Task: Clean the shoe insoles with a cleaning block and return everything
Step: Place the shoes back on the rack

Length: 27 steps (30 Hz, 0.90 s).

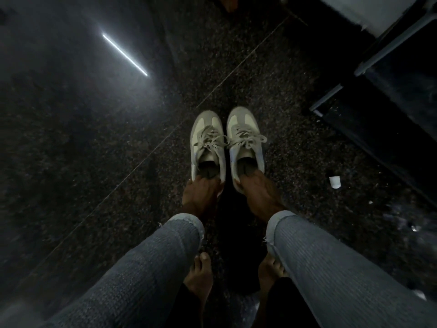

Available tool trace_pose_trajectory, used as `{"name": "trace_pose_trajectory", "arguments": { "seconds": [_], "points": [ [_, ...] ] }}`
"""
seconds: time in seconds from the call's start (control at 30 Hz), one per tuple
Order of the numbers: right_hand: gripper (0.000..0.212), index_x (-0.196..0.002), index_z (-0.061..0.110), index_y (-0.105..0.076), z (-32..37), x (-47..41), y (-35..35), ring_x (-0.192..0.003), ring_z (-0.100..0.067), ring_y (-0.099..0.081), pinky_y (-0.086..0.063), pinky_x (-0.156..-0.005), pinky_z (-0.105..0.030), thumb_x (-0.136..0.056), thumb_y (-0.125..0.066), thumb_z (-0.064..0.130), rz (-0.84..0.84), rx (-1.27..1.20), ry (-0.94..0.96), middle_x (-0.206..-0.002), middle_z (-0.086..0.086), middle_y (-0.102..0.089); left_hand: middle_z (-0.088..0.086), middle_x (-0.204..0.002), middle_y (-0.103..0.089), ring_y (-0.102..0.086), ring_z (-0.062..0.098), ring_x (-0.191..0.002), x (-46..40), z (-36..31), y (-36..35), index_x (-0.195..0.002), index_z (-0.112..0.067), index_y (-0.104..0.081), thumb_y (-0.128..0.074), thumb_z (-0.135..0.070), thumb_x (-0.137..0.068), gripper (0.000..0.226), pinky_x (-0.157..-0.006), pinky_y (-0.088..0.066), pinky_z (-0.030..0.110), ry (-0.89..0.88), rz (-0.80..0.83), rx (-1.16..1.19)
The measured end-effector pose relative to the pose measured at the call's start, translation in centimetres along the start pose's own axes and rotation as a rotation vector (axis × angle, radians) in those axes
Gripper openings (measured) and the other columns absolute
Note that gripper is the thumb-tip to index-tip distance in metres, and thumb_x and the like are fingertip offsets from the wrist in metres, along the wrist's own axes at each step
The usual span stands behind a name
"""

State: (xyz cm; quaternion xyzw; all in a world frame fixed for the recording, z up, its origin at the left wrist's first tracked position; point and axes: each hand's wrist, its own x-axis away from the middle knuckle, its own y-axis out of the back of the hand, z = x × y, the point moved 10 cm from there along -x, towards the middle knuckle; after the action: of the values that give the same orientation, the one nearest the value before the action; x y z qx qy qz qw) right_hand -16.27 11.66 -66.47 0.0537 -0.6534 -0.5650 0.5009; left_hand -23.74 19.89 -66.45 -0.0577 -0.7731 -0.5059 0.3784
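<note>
A dim room with a dark speckled stone floor (99, 143) fills the view, crossed by thin diagonal joint lines and a bright streak of reflected tube light (124, 54) at upper left, while the dark edge of a grey-framed piece of furniture (383, 74) cuts across the upper right. Two arms in grey ribbed knit sleeves (151, 263) reach down and forward from the bottom of the picture, with bare feet (201, 275) showing between them. Just ahead of the hands stands a pair of pale grey-and-cream lace-up sneakers (208, 140), side by side and nearly touching, toes pointing away from the person and heels toward them, so each shoe's long axis runs straight out from its hand. The left hand (198, 197) grips the heel of the left shoe, its fingers curled over the collar; the right hand (259, 192) holds the heel of the right shoe the same way, its fingertips dipping into the opening. The dark insoles (246, 166) lie inside, seen only as shadowed strips in the openings. A small white cap-like object (334, 181) sits well apart to the right; whether it is the cleaning block cannot be told. Each hand being equally close to its own shoe, the coming move likely turns on drawing the insoles back toward the heels.
</note>
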Motion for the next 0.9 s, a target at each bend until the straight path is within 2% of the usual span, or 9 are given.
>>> {"name": "trace_pose_trajectory", "arguments": {
  "seconds": [0.17,0.27,0.4,0.6,0.73,0.9],
  "points": [
    [0.029,-0.124,0.010,-0.056,0.2,3.6,5.5,-0.111,-0.036,-0.054,-0.044,-0.089,-0.040,-0.098,-0.043,0.009,-0.109,-0.123,-0.052,-0.123,-0.020,-0.055,0.008,-0.128,-0.058,-0.052,0.030,-0.119,3.0,-2.1,5.4,-0.131,-0.024,-0.053,-0.043,-0.030,-0.100,0.033,-0.097,-0.042,0.040,-0.079,-0.103,-0.015],
    [0.029,-0.123,0.008,-0.057,0.7,6.4,9.9,-0.111,-0.036,-0.054,-0.044,-0.089,-0.039,-0.097,-0.044,0.008,-0.148,-0.146,-0.050,-0.122,-0.020,-0.055,0.008,-0.123,-0.060,-0.054,0.031,-0.116,5.3,-3.6,9.7,-0.127,-0.024,-0.054,-0.045,-0.032,-0.098,0.031,-0.094,-0.044,0.041,-0.108,-0.166,-0.045],
    [0.027,-0.120,0.008,-0.058,0.6,10.6,17.2,-0.108,-0.036,-0.057,-0.046,-0.084,-0.039,-0.097,-0.045,0.008,-0.241,-0.133,-0.047,-0.120,-0.019,-0.058,0.009,-0.118,-0.060,-0.056,0.033,-0.113,9.3,-6.7,16.7,-0.123,-0.020,-0.056,-0.049,-0.025,-0.096,0.028,-0.089,-0.048,0.042,-0.159,-0.264,-0.103],
    [0.026,-0.119,0.010,-0.058,-0.4,16.8,27.8,-0.106,-0.036,-0.059,-0.048,-0.080,-0.038,-0.095,-0.048,0.008,-0.405,-0.093,-0.050,-0.119,-0.017,-0.059,0.014,-0.120,-0.061,-0.056,0.036,-0.113,15.1,-11.0,26.7,-0.119,-0.016,-0.059,-0.053,-0.027,-0.095,0.027,-0.092,-0.047,0.046,-0.228,-0.428,-0.006],
    [0.032,-0.130,0.004,-0.049,-0.9,20.5,33.1,-0.117,-0.036,-0.051,-0.045,-0.092,-0.037,-0.102,-0.039,0.017,-0.479,-0.101,-0.011,-0.131,-0.020,-0.051,0.013,-0.114,-0.062,-0.057,0.037,-0.108,19.4,-14.3,32.1,-0.112,-0.015,-0.058,-0.049,-0.026,-0.097,0.021,-0.086,-0.048,0.046,-0.292,-0.558,-0.104],
    [0.034,-0.128,0.005,-0.051,-1.9,25.6,38.9,-0.114,-0.036,-0.053,-0.046,-0.087,-0.038,-0.100,-0.043,0.023,-0.552,-0.089,-0.069,-0.127,-0.019,-0.052,0.013,-0.108,-0.063,-0.059,0.036,-0.103,23.5,-17.0,37.3,-0.103,-0.014,-0.057,-0.045,-0.031,-0.098,0.021,-0.083,-0.050,0.047,-0.355,-0.629,-0.086]
  ]
}}
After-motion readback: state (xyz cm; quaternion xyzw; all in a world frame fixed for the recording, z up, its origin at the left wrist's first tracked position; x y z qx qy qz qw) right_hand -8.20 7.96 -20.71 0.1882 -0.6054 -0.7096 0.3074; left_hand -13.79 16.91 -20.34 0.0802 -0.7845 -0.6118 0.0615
